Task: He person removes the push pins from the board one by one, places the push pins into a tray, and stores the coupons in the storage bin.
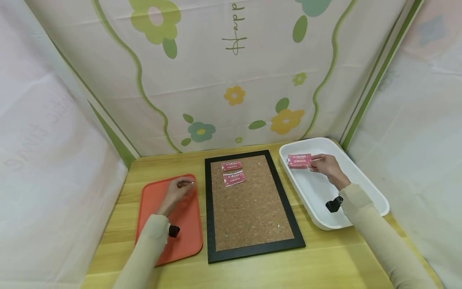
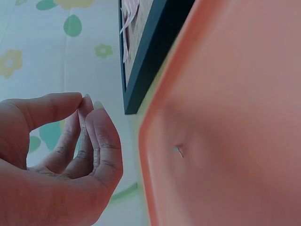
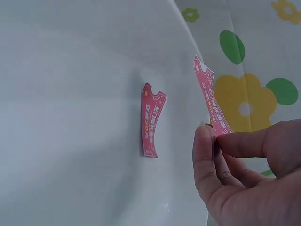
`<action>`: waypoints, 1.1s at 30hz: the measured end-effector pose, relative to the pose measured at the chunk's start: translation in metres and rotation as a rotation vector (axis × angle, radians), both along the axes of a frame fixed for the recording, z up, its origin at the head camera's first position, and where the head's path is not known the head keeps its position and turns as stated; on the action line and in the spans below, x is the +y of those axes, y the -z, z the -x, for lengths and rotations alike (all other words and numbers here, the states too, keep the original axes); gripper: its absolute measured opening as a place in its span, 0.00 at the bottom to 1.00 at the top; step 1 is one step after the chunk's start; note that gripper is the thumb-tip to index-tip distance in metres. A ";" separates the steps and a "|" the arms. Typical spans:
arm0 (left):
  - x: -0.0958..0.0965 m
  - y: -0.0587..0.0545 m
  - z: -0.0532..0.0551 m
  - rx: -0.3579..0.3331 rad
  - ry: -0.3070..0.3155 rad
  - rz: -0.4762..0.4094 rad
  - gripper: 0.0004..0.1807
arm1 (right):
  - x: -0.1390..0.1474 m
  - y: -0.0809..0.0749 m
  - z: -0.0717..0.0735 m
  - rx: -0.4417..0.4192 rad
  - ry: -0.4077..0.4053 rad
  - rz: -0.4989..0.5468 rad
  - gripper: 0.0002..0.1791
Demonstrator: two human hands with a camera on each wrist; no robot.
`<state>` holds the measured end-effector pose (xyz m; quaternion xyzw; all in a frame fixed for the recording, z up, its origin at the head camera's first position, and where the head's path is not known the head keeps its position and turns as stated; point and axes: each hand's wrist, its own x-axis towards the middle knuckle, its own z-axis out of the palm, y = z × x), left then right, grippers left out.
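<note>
My right hand [image 1: 326, 166] pinches a pink paper coupon [image 3: 209, 96] by one end, between thumb and fingers, over the white tub [image 1: 364, 188]. A second pink coupon [image 3: 153, 120] lies in the tub. My left hand [image 1: 178, 192] hovers over the orange-red tray [image 1: 184, 237], fingers curled and thumb tip meeting the fingertips; I cannot tell whether something tiny is pinched there. One small clear piece, like a pushpin [image 2: 179, 150], lies in the tray close to that hand. Between the hands, a black-framed cork board [image 1: 252, 204] bears an upper coupon [image 1: 231, 166] and a lower coupon [image 1: 234, 178].
Small pale specks [image 1: 278, 227] show on the cork. Board, tray and tub stand side by side on a yellowish wooden table [image 1: 245, 273]. A white flower-patterned cloth [image 1: 202, 88] rises behind them, with cloth panels at both sides.
</note>
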<state>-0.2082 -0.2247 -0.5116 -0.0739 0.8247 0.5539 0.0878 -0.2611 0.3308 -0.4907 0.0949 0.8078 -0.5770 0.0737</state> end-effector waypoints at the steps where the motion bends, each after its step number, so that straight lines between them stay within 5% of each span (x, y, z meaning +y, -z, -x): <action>1: -0.002 0.000 -0.001 0.003 -0.004 0.001 0.20 | 0.003 0.002 0.001 -0.004 0.002 0.004 0.27; 13: -0.021 0.007 -0.009 0.031 0.032 -0.005 0.20 | 0.025 0.016 -0.002 -0.109 -0.008 -0.085 0.29; 24: -0.036 0.013 -0.015 -0.008 0.008 0.160 0.16 | 0.018 0.030 0.007 -0.125 -0.081 -0.141 0.28; 33: -0.037 0.020 -0.014 -0.021 0.005 0.182 0.14 | 0.020 0.038 0.004 -0.155 -0.082 -0.186 0.26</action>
